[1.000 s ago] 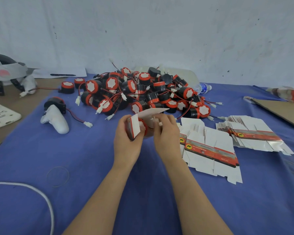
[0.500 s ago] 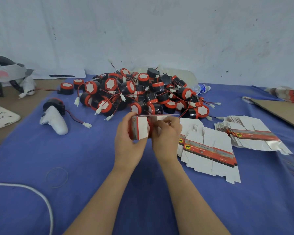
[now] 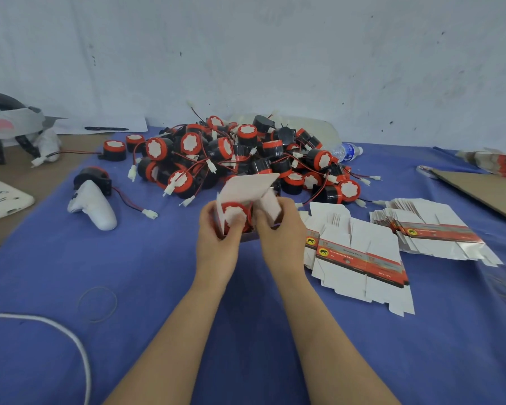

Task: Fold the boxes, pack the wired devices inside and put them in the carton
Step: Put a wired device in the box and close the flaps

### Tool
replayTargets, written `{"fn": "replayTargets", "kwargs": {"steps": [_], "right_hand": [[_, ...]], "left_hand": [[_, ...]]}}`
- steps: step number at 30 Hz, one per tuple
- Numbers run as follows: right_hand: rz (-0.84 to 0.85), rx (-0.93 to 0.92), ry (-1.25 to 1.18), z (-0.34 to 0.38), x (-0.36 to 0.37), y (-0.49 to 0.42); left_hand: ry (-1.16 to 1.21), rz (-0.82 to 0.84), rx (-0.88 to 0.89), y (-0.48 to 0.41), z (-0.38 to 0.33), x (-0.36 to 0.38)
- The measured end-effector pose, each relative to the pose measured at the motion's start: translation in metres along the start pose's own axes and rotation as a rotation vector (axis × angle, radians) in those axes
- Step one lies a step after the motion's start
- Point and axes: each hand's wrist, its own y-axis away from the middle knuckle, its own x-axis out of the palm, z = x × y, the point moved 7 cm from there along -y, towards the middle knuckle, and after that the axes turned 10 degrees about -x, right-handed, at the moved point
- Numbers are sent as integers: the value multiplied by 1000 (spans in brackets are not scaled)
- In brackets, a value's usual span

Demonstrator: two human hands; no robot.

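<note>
Both hands hold a small white box (image 3: 250, 190) above the blue cloth at the centre. Its top flaps stand open and a red-and-black wired device (image 3: 233, 211) sits in its mouth. My left hand (image 3: 216, 238) grips the box's left side, thumb pressed on the device's white face. My right hand (image 3: 281, 232) grips the right side and a flap. Behind them lies a pile of wired devices (image 3: 231, 159). Flat unfolded boxes (image 3: 360, 258) lie to the right, with a second stack of flat boxes (image 3: 433, 229) further right.
A white controller (image 3: 95, 204) lies on the cloth at left beside a lone device. A water bottle (image 3: 346, 150) lies behind the pile. Brown cardboard (image 3: 485, 191) sits at far right. A white cable (image 3: 70, 340) and a rubber band (image 3: 97, 304) lie near left.
The box's top flap, folded down half a second ago, now stands open again, and the device's red face shows in the box mouth under my left thumb.
</note>
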Motion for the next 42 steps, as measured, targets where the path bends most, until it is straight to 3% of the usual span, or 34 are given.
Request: {"fn": "replayTargets", "kwargs": {"steps": [5,11,16,20,25,31,34,37,42], "right_hand": [[118,115,-312,-2,15,3],[131,269,-402,-13,22,7],[131,554,-738,-25,27,13],[153,695,-853,-25,27,18],[236,669,-765,-21,24,18],[347,769,-737,-24,29,27],[333,738,-581,-31,25,25],[318,645,-380,-33,19,22],[89,300,-48,-22,7,6]], "left_hand": [[52,-40,-38,-3,2,-4],[13,-25,-12,-1,-1,-1],[0,-14,36,1,-4,-2],[-22,12,76,2,-8,0],[-53,10,95,3,-9,0],[-39,11,139,2,-12,-4],[-80,53,156,5,-11,2],[-77,52,157,5,-11,4],[54,33,-2,-2,5,3]]}}
